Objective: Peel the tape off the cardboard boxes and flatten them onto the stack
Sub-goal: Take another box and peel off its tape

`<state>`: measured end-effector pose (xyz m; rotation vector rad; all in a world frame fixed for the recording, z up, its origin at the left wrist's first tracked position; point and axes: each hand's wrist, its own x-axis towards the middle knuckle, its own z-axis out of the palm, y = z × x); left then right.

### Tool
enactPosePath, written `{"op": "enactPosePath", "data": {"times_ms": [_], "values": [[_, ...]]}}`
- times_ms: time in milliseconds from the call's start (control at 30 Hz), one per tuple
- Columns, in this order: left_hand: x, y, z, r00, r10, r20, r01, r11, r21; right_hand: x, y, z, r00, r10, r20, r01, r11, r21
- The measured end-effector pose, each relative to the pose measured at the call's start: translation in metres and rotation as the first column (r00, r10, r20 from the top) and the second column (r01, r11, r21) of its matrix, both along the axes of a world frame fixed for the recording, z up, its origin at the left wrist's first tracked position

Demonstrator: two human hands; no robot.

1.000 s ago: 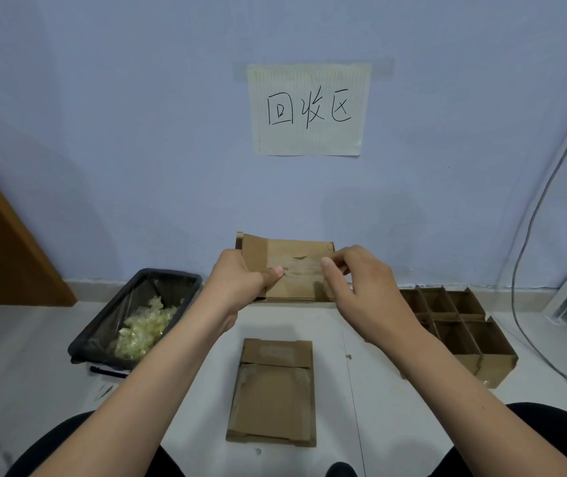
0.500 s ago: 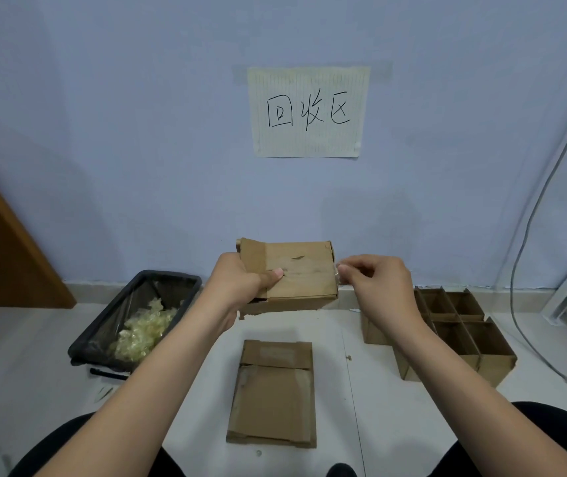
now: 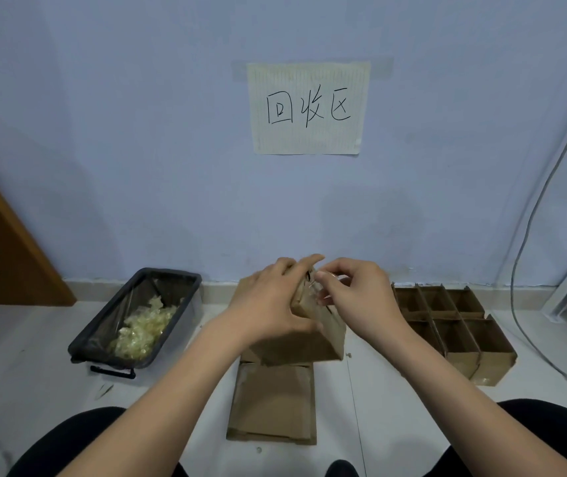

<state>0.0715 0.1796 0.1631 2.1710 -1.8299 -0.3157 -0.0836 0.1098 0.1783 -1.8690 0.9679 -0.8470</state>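
A flattened cardboard stack (image 3: 273,404) lies on the floor (image 3: 395,407) between the knees. Above it the left hand (image 3: 268,304) grips a tilted cardboard box (image 3: 313,335), fingers curled over its top edge. The right hand (image 3: 357,294) pinches clear tape (image 3: 316,287) at that edge.

The left hand (image 3: 271,304) covers much of the box (image 3: 313,339). The tape (image 3: 314,287) by the right hand (image 3: 354,294) is blurry. The box hides the top of the flat stack (image 3: 271,404).
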Motion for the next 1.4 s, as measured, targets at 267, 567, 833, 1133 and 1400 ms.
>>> {"op": "enactPosePath", "data": {"times_ms": [267, 567, 833, 1133, 1400], "values": [[0.008, 0.004, 0.009, 0.972, 0.093, -0.216, -0.116, 0.988, -0.097, -0.005, -0.01, 0.003, 0.972, -0.099, 0.212, 0.037, 0.96, 0.277], [0.009, 0.009, 0.018, 0.941, 0.055, -0.333, -0.116, 0.979, -0.167, -0.018, -0.021, 0.013, 0.816, -0.179, 0.55, -0.178, 0.827, 0.533], [-0.002, 0.013, 0.016, 0.955, -0.048, -0.292, 0.016, 0.994, -0.11, -0.013, -0.018, 0.012, 0.995, -0.008, 0.095, 0.021, 0.991, -0.135], [0.004, 0.011, 0.015, 0.968, 0.017, -0.251, -0.039, 0.996, -0.08, -0.004, -0.009, 0.003, 0.939, 0.12, -0.323, -0.206, 0.947, -0.248], [0.008, 0.014, 0.014, 0.979, 0.006, -0.203, -0.014, 0.999, -0.041, -0.012, -0.024, 0.006, 0.885, 0.1, -0.455, -0.243, 0.933, -0.267]]}}
